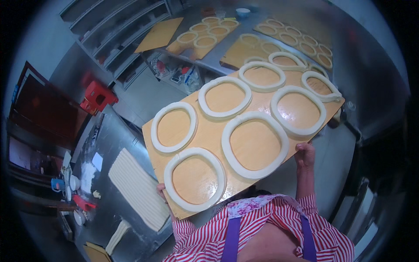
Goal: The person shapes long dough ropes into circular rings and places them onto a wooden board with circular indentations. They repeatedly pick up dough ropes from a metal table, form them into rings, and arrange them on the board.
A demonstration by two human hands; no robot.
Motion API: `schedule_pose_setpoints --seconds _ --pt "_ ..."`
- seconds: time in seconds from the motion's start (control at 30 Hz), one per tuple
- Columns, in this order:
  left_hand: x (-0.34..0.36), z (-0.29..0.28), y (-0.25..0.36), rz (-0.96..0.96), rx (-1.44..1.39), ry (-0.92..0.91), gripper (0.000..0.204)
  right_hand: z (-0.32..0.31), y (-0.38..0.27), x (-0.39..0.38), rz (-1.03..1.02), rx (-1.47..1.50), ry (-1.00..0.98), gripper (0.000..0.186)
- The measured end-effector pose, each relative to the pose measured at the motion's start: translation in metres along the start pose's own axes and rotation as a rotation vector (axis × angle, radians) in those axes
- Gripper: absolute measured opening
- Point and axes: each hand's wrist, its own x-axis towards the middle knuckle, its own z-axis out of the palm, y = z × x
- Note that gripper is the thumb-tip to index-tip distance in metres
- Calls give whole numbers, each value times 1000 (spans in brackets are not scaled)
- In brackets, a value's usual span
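Observation:
Both my hands carry a wooden board (175, 117) that is tilted across the view. My left hand (161, 190) grips its near left edge, with most of the fingers hidden by the board. At the near right edge my right hand (305, 154) is closed around the rim. On the board lie several pale dough rings, among them a ring at the near left corner (170, 190), one in the middle (226, 146) and one at the right (275, 112). A ring at the far right corner (335, 97) reaches the board's edge.
Long ridged strips of dough (135, 187) lie on the metal table (102, 205) at the left, beside white flour (88, 177). More boards with dough rings (203, 37) rest on the far metal counter (218, 54). A red stool (98, 97) and metal shelves (109, 35) stand at the far left.

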Motion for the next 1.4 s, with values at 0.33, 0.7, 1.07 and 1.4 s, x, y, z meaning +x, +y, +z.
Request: schedule_pose_setpoints --seconds 0.33,0.7,1.07,1.4 --pt "277 25 97 112 -144 -58 70 219 55 333 138 -14 -325 48" --pt "573 86 148 419 57 317 67 483 148 652 312 23 -513 55" --pt "937 27 412 618 132 506 64 841 398 955 466 -25 -626 49" --pt "1370 -58 845 588 253 476 63 1230 683 1279 487 -27 -749 36"
